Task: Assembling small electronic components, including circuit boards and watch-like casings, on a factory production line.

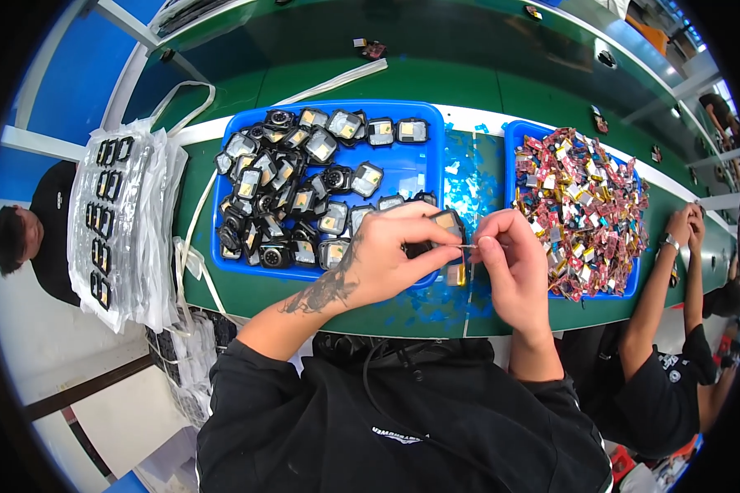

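My left hand (380, 261) is closed around a black smartwatch case (446, 220), partly hidden by the fingers. My right hand (514, 264) is closed in a pinch, its thumb and forefinger meeting the left fingertips. A thin, light sliver shows between the two pinches; its kind is too small to tell. Just below the fingertips hangs a small yellowish battery-like part (455, 274). Left of my hands, a blue tray (399, 174) holds many similar watch cases (321, 146), some face down. At right, another blue tray (511, 131) is heaped with red circuit boards and small batteries (580, 205).
Blue film scraps (469, 177) litter the green table (487, 316) between the trays. Stacked clear plastic trays (119, 222) with black frames stand at left. A co-worker's hands (687, 223) are at the right; another person (33, 234) is at far left.
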Demonstrator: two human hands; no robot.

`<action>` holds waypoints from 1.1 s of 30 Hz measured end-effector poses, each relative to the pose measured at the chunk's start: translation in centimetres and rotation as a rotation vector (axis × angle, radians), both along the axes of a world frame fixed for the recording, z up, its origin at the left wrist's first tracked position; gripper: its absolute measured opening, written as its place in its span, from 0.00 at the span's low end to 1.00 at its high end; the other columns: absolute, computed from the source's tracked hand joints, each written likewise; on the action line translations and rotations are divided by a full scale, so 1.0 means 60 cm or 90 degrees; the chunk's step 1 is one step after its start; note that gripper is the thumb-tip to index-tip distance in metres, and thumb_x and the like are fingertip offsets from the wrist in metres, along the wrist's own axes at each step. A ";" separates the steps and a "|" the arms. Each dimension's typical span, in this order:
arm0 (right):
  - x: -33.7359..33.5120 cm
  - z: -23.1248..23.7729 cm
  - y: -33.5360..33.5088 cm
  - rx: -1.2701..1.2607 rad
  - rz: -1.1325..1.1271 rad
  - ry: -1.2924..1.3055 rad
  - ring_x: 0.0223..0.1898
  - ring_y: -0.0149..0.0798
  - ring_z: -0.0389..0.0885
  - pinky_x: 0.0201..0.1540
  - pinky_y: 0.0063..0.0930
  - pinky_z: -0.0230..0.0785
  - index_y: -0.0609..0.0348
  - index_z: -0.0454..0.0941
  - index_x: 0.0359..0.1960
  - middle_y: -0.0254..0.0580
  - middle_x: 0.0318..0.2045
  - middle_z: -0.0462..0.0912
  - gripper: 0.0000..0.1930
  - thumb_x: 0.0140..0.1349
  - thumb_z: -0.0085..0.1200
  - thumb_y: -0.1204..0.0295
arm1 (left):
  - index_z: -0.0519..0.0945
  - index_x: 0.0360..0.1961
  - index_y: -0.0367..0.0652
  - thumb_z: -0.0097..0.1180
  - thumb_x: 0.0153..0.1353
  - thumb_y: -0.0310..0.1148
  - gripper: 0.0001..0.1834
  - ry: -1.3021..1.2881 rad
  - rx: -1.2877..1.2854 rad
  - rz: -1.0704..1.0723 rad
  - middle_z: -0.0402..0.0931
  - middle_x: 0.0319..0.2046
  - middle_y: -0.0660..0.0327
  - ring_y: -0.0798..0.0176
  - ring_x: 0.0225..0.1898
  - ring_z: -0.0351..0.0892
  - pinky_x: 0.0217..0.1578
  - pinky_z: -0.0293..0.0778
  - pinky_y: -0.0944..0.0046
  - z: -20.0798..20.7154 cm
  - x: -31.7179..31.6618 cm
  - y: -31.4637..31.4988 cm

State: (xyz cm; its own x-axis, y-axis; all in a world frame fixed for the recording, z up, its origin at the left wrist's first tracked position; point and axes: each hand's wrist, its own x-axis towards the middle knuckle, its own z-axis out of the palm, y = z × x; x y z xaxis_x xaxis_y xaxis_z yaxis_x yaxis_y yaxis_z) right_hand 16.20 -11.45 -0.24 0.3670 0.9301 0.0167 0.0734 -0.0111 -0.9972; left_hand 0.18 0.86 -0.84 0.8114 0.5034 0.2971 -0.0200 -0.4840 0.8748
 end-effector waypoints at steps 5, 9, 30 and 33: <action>-0.019 -0.010 -0.020 0.044 -0.023 0.015 0.34 0.26 0.75 0.38 0.20 0.71 0.63 0.69 0.40 0.38 0.36 0.75 0.07 0.64 0.52 0.83 | 0.81 0.36 0.29 0.62 0.58 0.21 0.06 0.044 -0.481 -0.029 0.77 0.37 0.59 0.70 0.38 0.80 0.36 0.79 0.73 0.000 0.006 -0.006; -0.026 -0.003 -0.013 0.046 -0.076 0.077 0.35 0.24 0.76 0.40 0.17 0.69 0.62 0.68 0.47 0.36 0.36 0.76 0.17 0.58 0.59 0.84 | 0.81 0.38 0.31 0.62 0.58 0.22 0.07 0.034 -0.454 -0.049 0.77 0.37 0.60 0.71 0.38 0.81 0.37 0.80 0.73 -0.011 0.005 -0.004; -0.025 -0.016 0.017 0.022 -0.121 -0.174 0.28 0.23 0.73 0.30 0.15 0.69 0.61 0.69 0.50 0.35 0.33 0.77 0.21 0.56 0.61 0.84 | 0.70 0.60 0.37 0.54 0.60 0.15 0.25 -0.055 -0.431 0.000 0.76 0.51 0.55 0.68 0.49 0.79 0.41 0.79 0.72 0.007 0.013 -0.016; -0.031 -0.015 0.019 0.044 -0.105 -0.217 0.32 0.24 0.75 0.31 0.17 0.72 0.61 0.69 0.53 0.36 0.34 0.77 0.22 0.57 0.59 0.85 | 0.66 0.60 0.37 0.52 0.61 0.16 0.25 -0.045 -0.449 0.012 0.76 0.50 0.53 0.68 0.49 0.79 0.42 0.79 0.71 0.006 0.014 -0.019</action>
State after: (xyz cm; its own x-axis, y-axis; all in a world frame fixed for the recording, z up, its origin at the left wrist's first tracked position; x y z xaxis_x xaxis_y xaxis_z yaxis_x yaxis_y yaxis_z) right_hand 14.33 -10.32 -1.16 0.4745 0.8512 0.2241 0.4034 0.0160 -0.9149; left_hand 1.02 -0.28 -0.50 0.7915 0.6088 -0.0535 -0.0853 0.1968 0.9767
